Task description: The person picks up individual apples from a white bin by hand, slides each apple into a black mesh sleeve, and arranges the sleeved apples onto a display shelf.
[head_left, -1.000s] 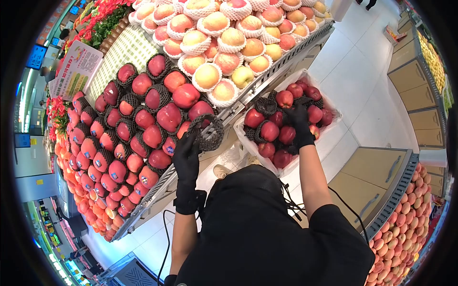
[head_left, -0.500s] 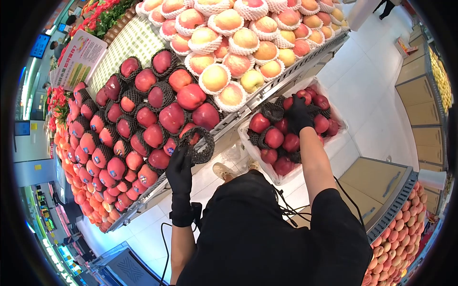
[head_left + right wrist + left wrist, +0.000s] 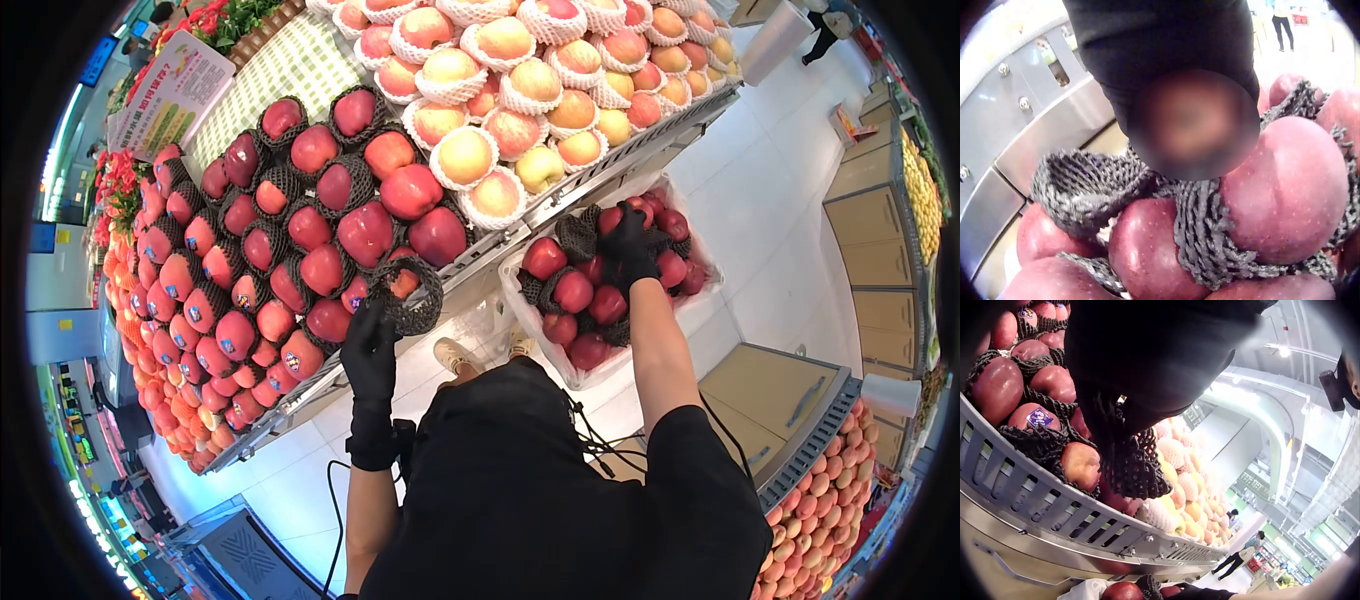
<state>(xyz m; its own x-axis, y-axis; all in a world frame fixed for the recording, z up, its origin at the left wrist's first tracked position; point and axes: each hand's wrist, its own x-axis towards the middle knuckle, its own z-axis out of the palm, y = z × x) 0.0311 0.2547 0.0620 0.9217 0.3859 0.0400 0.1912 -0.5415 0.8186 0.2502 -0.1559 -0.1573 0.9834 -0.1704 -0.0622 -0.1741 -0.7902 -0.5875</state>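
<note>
In the head view my black-gloved left hand holds a black foam net sleeve by its edge, over the front rim of the apple display. The sleeve is stretched into a ring, with no apple of its own inside; the left wrist view shows its mesh hanging below the dark glove. My right hand, also gloved, reaches down among red apples in a white-lined box. Its fingertips are at an apple near the box's far side; I cannot tell whether they grip it.
Netted red apples fill the slanted display on the left, behind a grey slatted rim. Paler apples in white nets are piled beyond. At right stand cabinets and a peach-coloured fruit heap. A person is far off.
My right hand has shifted deeper into the box, toward its far side, and stays there. My left hand has moved slightly down and left, still holding the net sleeve.
</note>
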